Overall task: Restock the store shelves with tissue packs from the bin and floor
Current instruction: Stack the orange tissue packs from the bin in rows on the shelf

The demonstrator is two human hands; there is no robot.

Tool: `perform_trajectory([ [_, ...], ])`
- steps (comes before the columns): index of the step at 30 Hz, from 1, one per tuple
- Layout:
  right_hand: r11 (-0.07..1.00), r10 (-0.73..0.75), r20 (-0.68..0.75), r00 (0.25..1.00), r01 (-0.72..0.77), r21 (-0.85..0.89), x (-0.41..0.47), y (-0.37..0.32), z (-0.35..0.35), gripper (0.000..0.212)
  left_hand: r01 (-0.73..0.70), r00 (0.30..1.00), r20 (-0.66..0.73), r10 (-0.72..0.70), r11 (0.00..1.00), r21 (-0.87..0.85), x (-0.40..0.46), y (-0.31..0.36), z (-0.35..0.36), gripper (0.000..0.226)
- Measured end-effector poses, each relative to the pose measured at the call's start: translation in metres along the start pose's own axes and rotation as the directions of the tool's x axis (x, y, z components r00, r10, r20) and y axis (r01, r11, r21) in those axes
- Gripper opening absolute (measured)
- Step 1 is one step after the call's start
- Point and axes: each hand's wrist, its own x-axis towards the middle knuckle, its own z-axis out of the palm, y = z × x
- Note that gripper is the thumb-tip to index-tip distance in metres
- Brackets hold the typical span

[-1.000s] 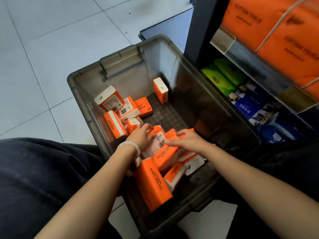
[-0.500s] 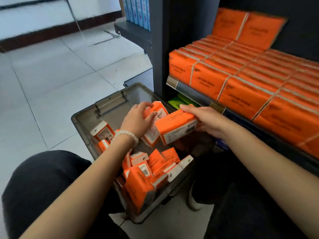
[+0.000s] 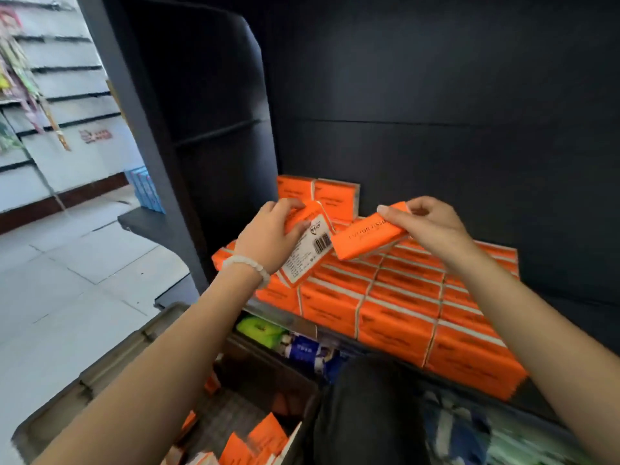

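At nine o'clock from my hands lies the pale tiled floor (image 3: 67, 280), with a white slatted wall (image 3: 60, 95) behind it at ten o'clock. Down at seven o'clock the grey bin (image 3: 110, 360) sits under my left forearm, and loose orange packs (image 3: 265, 434) lie in its bottom.

My left hand (image 3: 268, 236), a white bead bracelet (image 3: 248, 265) on its wrist, is curled around an orange tissue pack (image 3: 307, 246); the pack is tilted, its white barcode label facing me, thumb on the near face and fingers over the top edge. Just at three o'clock of it, my right hand (image 3: 432, 224) pinches a second tissue pack (image 3: 367, 238) by its far end, thumb on top, fingers curled behind. The two packs nearly touch at their near corners; I cannot tell whether they meet.

Both are held above the dark shelf (image 3: 278, 315), over rows of orange packs (image 3: 396, 307) lying flat. At twelve o'clock two more packs (image 3: 318, 194) stand upright against the black back panel (image 3: 436, 112). At six o'clock, on the level below, lie green (image 3: 260, 330) and blue packs (image 3: 308, 350).
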Motion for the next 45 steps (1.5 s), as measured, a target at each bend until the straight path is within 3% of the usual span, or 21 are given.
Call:
perform_trajectory([
  [4, 0.998, -0.001, -0.031, 1.000, -0.001, -0.068, 0.017, 0.045, -0.019, 0.030, -0.048, 0.994, 0.102, 0.045, 0.999, 0.019, 0.034, 0.017, 0.035, 0.038],
  [7, 1.000, 0.017, -0.011, 1.000, -0.017, 0.000, 0.024, 0.073, -0.027, 0.029, -0.087, 0.984, 0.158, 0.077, 0.995, 0.054, 0.049, 0.023, 0.060, 0.039],
  [12, 0.988, 0.061, 0.199, 0.978, -0.031, -0.150, 0.035, 0.118, -0.044, 0.061, -0.164, 0.968, 0.211, 0.133, 0.977, 0.138, 0.058, 0.024, 0.087, 0.041],
  [17, 0.985, 0.117, 0.196, 0.973, -0.089, -0.146, 0.038, 0.117, -0.048, 0.086, -0.151, 0.976, 0.178, 0.126, 0.980, 0.133, 0.060, 0.019, 0.096, 0.045],
  [25, 0.953, 0.188, 0.271, 0.944, -0.109, -0.282, 0.050, 0.103, -0.044, 0.094, -0.136, 0.969, 0.222, 0.111, 0.986, 0.099, 0.061, 0.014, 0.094, 0.050],
  [29, 0.951, 0.150, 0.239, 0.959, -0.074, -0.299, 0.051, 0.093, -0.045, 0.102, -0.108, 0.970, 0.224, 0.093, 0.992, 0.057, 0.063, 0.013, 0.094, 0.049],
  [31, 0.948, 0.089, 0.201, 0.975, -0.021, -0.317, 0.050, 0.087, -0.045, 0.098, -0.129, 0.973, 0.204, 0.111, 0.989, 0.074, 0.063, 0.015, 0.092, 0.052],
  [36, 0.941, -0.046, 0.085, 0.995, 0.072, -0.332, 0.045, 0.078, -0.054, 0.056, -0.204, 0.974, 0.135, 0.182, 0.964, 0.170, 0.058, 0.020, 0.082, 0.050],
  [42, 0.954, -0.003, 0.106, 0.994, 0.035, -0.298, 0.032, 0.087, -0.059, 0.048, -0.188, 0.947, 0.275, 0.166, 0.981, 0.055, 0.036, 0.004, 0.082, 0.044],
  [45, 0.957, 0.006, 0.117, 0.993, 0.029, -0.290, 0.029, 0.085, -0.061, 0.045, -0.127, 0.938, 0.330, 0.101, 0.990, 0.058, 0.034, -0.003, 0.079, 0.055],
])
